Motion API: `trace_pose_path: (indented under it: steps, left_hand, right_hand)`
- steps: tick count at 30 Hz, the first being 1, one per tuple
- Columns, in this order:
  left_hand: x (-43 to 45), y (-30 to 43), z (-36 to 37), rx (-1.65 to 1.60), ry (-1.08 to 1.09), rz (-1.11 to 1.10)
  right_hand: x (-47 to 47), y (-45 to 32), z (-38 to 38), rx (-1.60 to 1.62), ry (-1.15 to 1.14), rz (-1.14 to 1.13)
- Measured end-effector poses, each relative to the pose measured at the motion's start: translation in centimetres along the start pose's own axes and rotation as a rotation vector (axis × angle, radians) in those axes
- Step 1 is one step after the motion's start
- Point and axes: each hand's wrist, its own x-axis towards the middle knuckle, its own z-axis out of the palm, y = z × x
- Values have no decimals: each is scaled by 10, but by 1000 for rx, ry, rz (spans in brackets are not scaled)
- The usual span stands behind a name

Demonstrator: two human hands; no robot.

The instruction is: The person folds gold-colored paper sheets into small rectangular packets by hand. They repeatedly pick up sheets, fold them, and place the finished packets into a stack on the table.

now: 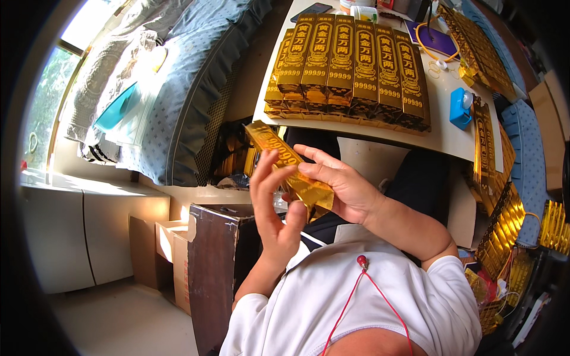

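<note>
A gold foil paper box with printed characters and numerals slants across the space before my chest, its lower end showing plain gold flaps. My right hand grips it from the right, thumb on the upper face. My left hand is at its left side with fingers and thumb spread; whether the fingertips touch the box cannot be told. Beyond, finished-looking gold boxes of the same print lie side by side in a stacked block on the white table.
On the white table are a blue tape dispenser, a phone and flat gold sheets. More printed gold sheets hang by its right edge. A dark wooden cabinet and cardboard boxes stand at lower left.
</note>
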Motion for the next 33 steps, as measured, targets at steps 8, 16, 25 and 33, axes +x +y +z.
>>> trace_pose_path:
  steps: [8,16,25,33]
  left_hand:
    - [17,-12,-12,-568,244,-301]
    - [9,-8,9,-420,-325,-243]
    - [23,-16,31,-612,-295,-447]
    - [22,-27,35,-590,-284,-478]
  right_hand:
    - [8,-1,-7,-780,-277,-386]
    - [-47,-36,-31,-1417,45,-450]
    - [-196,-119,-165,-160,9,-748]
    - [-181,-131,-138,-604,529,-890]
